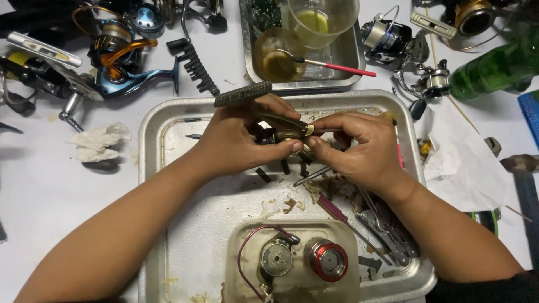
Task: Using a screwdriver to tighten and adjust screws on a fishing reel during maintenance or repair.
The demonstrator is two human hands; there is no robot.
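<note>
**My two hands pinching a small reel part over a metal tray**

Nearest the camera, at the near edge of the big metal tray (150, 168), sits a shallow clear tub (233, 264). It holds a round silver reel piece (275, 258) with a thin red wire loop (247, 238), and beside it a red-rimmed spool (326, 259).

Above the middle of the tray, both my forearms come in from the near corners and my hands meet. My left hand (236, 140) is closed around a dark bronze reel part (283, 124) with a long grey textured handle (242, 93) sticking out toward the far left. My thumb and forefinger are pressed together on the part. My right hand (359, 146) touches it from the other side, fingertips pinched on a small pale piece at the part's tip; I cannot tell exactly what that piece is.

Under my right hand lie tweezers (311, 175), greasy scraps, and grey pliers (387, 227) near the tray's right edge.

Beyond the tray's far edge, a smaller tray (342, 78) holds cups of yellowish liquid and a red-handled brush (342, 68). A blue fishing reel (120, 76) lies at the worktop's far left, a crumpled tissue (98, 141) at the left, a green bottle (497, 67) at the far right.
</note>
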